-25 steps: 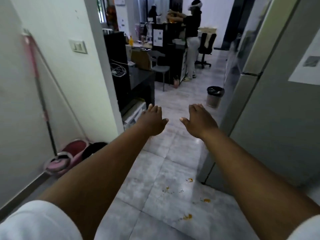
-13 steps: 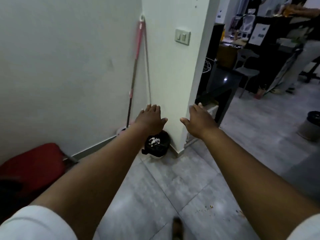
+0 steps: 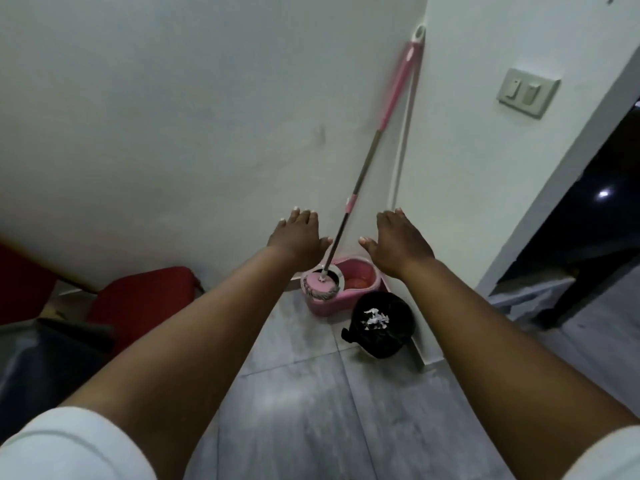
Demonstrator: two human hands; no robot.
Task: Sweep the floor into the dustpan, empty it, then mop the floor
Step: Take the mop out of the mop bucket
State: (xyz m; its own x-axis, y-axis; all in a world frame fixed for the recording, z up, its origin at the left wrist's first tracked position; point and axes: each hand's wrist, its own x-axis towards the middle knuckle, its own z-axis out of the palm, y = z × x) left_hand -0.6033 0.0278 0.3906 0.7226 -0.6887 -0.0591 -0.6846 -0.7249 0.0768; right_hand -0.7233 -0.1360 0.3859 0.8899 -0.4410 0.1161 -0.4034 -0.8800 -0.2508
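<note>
Behind left hand [image 3: 298, 239], mop [image 3: 360, 181] partly hidden

Pink plastic bucket [image 3: 360, 284], glossy tiles [image 3: 311, 410].

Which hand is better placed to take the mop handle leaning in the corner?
Probably the left hand: its thumb side lies right beside the mop handle in the head view. The right hand hovers open farther off, above the pink bucket.

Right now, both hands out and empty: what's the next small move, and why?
Probably reach the right hand forward to a handle: both hands are open, the left hand too. The mop stands in the bucket against the wall, and a second, thinner pole leans beside it.
</note>
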